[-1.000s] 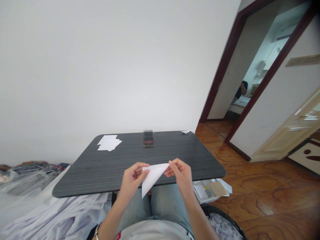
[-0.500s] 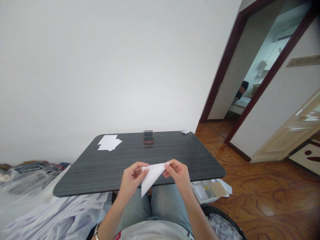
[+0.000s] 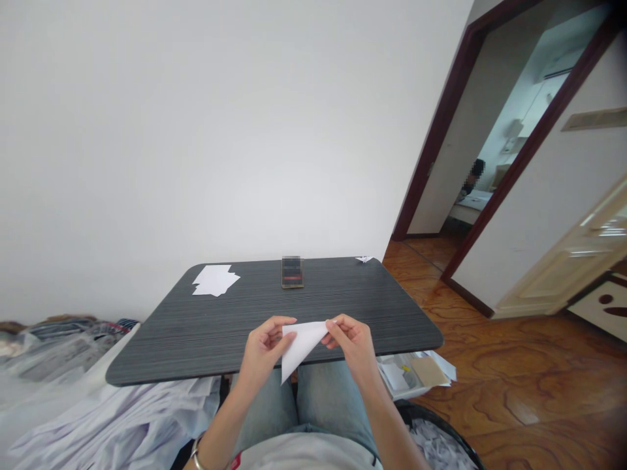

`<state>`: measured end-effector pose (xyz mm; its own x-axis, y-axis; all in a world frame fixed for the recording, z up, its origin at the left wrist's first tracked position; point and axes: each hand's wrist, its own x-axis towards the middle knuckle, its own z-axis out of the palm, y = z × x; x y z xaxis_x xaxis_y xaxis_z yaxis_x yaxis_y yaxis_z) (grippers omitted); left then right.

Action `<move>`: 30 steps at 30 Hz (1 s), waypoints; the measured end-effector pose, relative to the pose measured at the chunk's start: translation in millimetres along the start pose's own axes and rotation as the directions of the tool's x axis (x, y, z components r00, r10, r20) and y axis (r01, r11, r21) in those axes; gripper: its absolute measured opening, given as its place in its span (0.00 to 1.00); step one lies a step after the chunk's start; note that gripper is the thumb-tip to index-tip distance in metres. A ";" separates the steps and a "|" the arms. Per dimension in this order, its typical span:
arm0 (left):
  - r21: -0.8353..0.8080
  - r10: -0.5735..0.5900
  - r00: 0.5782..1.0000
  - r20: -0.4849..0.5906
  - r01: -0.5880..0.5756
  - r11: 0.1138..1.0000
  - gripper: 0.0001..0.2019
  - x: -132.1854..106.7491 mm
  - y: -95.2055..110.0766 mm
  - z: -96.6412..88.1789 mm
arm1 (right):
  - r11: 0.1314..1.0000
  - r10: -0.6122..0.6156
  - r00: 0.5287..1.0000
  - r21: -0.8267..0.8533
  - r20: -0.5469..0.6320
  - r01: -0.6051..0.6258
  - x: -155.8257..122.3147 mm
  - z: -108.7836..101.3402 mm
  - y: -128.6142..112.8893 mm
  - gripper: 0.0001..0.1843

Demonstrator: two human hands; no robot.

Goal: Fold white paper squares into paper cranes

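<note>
Left hand (image 3: 262,349): raised, fingers curled, thumb and forefinger pinching left end of paper (image 3: 300,344). Right hand (image 3: 353,343): opposite, fingertips pinching paper's right tip, knuckles up, wrist bent slightly. Both forearms bare, rising from below paper, converging toward it. Elbows out of frame.

Head cam, fwd-down over table (image 3: 196,339), close to hands.
</note>
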<state>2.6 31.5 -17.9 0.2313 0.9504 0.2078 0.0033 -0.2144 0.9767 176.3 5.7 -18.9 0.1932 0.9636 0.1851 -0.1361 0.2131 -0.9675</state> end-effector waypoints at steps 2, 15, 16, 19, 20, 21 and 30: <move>0.006 -0.005 1.000 0.007 0.005 1.000 0.12 0.7 -1.6 0.3 | 1.000 0.000 1.000 0.013 0.002 0.000 0.0 -0.2 1.2 0.13; 0.059 -0.036 0.999 0.010 0.035 0.998 0.10 0.7 -5.7 1.9 | 0.999 -0.002 1.000 0.045 0.011 0.001 2.4 0.8 8.2 0.15; 0.061 -0.037 0.999 -0.003 0.037 0.997 0.10 0.7 -5.3 1.2 | 0.998 -0.006 1.000 0.055 -0.014 0.007 3.6 -0.8 8.2 0.15; 0.037 -0.035 0.996 -0.083 0.038 0.999 0.11 1.3 -4.6 -0.5 | 0.996 -0.005 0.996 0.093 -0.087 0.014 5.8 -5.2 9.2 0.17; 0.019 -0.031 0.992 -0.118 0.034 0.999 0.12 1.7 -4.5 -0.4 | 0.996 0.010 0.997 0.094 -0.072 -0.003 5.3 -5.3 9.9 0.18; -0.001 -0.027 0.988 -0.153 0.027 1.000 0.12 2.1 -4.5 0.1 | 0.996 0.030 0.999 0.088 -0.031 -0.027 4.0 -4.2 10.7 0.19; -0.068 0.021 0.963 -0.269 -0.041 0.997 0.11 3.4 -5.0 12.1 | 0.978 0.196 0.891 -0.014 0.411 -0.208 -18.0 31.3 22.4 0.21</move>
<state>15.2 33.1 -22.7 -0.0388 0.9712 0.2350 -0.0725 -0.2373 0.9687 139.3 -1.8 -38.5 -0.2536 0.9662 0.0460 -0.1593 0.0052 -0.9872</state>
